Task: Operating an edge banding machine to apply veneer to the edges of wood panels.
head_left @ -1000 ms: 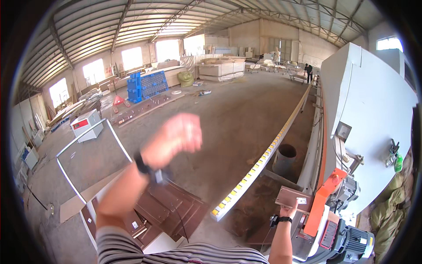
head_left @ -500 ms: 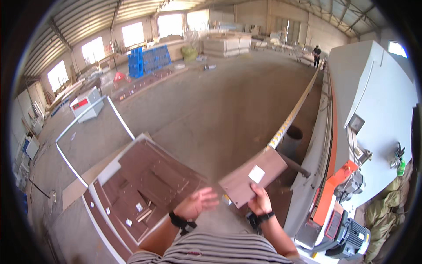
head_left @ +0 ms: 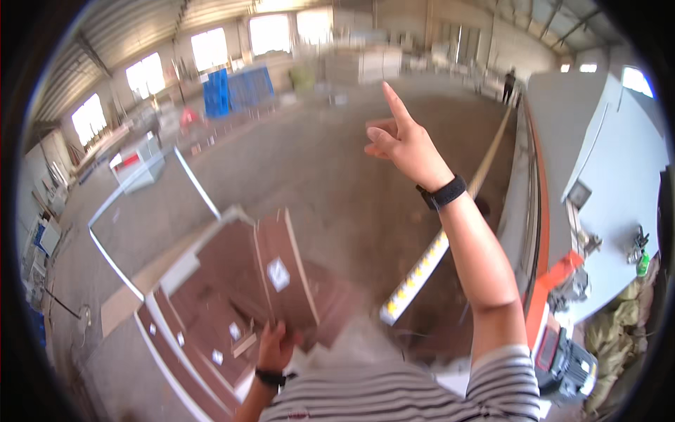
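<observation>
My left hand [head_left: 277, 346] grips the lower end of a brown board [head_left: 290, 243] with a white label on its face. The board stands tilted above a cart-like stand, over brown panels [head_left: 211, 309] lying there, some with white labels. My right hand [head_left: 411, 148] is raised far forward over the floor and holds nothing. Its index finger points away from me and the thumb stands apart, while the other fingers look partly curled. Below my right forearm runs a roller rail [head_left: 415, 285] with yellow-and-white rollers.
A long grey machine [head_left: 590, 176] with an orange edge and a motor [head_left: 578, 373] stands along the right. A pale metal frame [head_left: 116, 264] rises at the left. Farther off are blue pallets [head_left: 239, 91], a white cabinet [head_left: 138, 165] and a standing person [head_left: 509, 86].
The brown board has passed from my right hand to my left and moved leftward over the panels. My right hand has let go and swung up and forward.
</observation>
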`<state>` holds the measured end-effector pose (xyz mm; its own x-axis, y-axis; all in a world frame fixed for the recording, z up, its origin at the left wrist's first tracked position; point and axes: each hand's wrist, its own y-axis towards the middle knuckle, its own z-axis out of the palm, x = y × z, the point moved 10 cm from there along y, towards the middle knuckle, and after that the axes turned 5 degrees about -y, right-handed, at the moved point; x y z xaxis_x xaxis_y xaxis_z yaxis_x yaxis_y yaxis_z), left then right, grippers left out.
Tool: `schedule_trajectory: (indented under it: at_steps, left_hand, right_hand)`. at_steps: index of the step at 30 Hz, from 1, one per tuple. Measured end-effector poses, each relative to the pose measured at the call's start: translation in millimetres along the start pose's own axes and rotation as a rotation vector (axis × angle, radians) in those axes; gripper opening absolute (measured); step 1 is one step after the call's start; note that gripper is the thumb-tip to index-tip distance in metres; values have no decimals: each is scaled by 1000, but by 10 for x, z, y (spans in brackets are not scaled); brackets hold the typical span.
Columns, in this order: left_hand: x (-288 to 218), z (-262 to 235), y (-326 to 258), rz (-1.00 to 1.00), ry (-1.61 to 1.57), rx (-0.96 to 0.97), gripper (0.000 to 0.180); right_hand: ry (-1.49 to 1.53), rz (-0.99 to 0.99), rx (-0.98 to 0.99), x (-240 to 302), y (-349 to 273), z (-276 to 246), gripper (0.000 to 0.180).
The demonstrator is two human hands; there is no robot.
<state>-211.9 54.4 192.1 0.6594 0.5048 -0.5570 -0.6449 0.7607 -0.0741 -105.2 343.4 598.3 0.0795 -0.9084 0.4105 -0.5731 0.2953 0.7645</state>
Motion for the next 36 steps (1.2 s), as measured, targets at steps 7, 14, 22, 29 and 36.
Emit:
schedule_trajectory:
  at_steps: [7,14,22,29,36]
  left_hand:
    - [288,-1326,-111,-186,-86,-359,8]
    - [803,-2353,-263,-337,-281,-665,8]
    - [916,-2196,372,-268,-263,-519,14]
    - [1258,-2021,1140,-216,-226,-531,46]
    - [1463,-2339,1903,-71,-210,-563,53]
  right_hand:
    - [213,367,149,345,760,-139,55]
    - [461,463,889,-143,-1473,1341,28]
    - [871,1234,738,-444,-3748,1707,28]
    - [506,1516,453,-686,-4495,887,25]
    - [604,1577,406,-561,-4947,770,27]
